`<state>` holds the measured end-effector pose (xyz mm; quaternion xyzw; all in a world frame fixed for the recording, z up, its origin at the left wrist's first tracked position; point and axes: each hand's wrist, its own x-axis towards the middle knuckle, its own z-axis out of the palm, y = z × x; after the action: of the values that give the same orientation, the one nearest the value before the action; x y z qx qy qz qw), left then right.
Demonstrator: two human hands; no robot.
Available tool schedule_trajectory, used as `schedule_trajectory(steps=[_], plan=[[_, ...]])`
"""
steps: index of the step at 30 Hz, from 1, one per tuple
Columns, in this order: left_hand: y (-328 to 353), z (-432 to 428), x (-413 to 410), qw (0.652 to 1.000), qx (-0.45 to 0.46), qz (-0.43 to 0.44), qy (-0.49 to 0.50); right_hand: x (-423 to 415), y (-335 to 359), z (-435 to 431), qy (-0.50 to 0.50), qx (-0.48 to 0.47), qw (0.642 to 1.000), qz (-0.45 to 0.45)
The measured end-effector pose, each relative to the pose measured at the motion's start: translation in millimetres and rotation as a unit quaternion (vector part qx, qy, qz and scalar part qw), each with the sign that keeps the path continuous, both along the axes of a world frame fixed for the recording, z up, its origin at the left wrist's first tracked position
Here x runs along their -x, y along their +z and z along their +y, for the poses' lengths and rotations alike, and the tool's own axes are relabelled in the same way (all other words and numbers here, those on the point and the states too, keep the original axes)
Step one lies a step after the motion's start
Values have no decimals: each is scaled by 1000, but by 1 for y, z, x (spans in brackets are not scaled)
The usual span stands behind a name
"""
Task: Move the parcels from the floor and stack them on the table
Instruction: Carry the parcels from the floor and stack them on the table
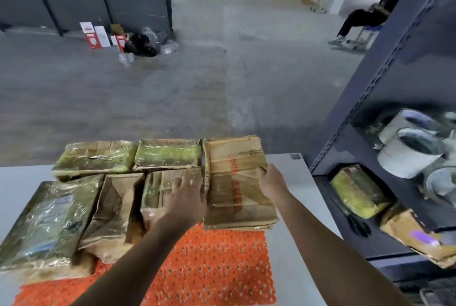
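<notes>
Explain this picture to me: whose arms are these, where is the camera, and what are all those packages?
No machine here: a person wears a camera on the head, looking down at their own bare arms. The right hand grips the right edge of a brown parcel with red print, which rests on a table. The left hand lies open beside that parcel's left edge. Five more parcels lie to the left, wrapped in paper and shiny film. An orange mat covers the near table. A shelf stands at right.
</notes>
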<state>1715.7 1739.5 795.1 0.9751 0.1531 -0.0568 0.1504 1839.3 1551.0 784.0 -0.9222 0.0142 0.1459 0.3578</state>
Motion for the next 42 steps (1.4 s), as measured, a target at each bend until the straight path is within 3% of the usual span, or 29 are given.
schedule_trajectory(steps=[3,6,13,19,25,33,42], plan=[[-14,12,4,996,29,79,-39,-5,-11,2,31,-8,998,56],[-20,10,11,991,-27,103,-77,-5,-22,-2,63,11,994,91],[-22,11,11,989,-43,116,-82,-14,-30,-1,14,-15,1000,22],[-27,7,13,983,-88,134,-92,-23,-28,1,105,72,990,65],[-26,9,10,988,-75,107,-83,-20,-25,-7,49,106,993,15],[-20,2,8,981,-130,94,-106,-8,-32,-16,92,78,990,77],[-22,10,11,985,-106,52,-128,18,-21,-2,94,187,977,-43]])
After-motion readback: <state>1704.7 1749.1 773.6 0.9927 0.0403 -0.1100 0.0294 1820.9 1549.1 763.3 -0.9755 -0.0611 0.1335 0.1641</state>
